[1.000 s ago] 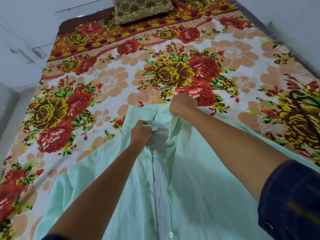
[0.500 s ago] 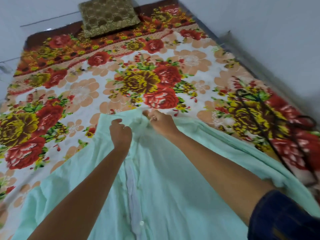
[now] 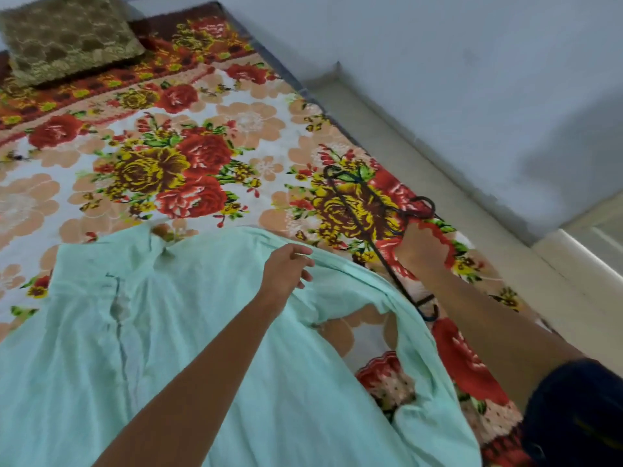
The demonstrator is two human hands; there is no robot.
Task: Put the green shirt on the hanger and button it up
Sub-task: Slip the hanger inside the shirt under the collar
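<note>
from the head camera we look down on the green shirt (image 3: 141, 348), which lies spread front-up across the floral bedsheet (image 3: 209, 106), collar toward the brown cushion (image 3: 64, 42) at the far end. our left hand (image 3: 286, 271) rests on the shirt's right shoulder edge, fingers loosely bent and touching the fold; we cannot tell whether they pinch it. our right hand (image 3: 424, 247) reaches out over the sheet to the black hanger (image 3: 367, 217), which lies flat just beside the shirt, hook toward the wall. its fingers are blurred and turned away, so we cannot say whether they have closed on the wire. we judge the step to be fetching the hanger. next we must grip it firmly, bring it to the collar, and feed each arm into a shoulder before buttoning.
</note>
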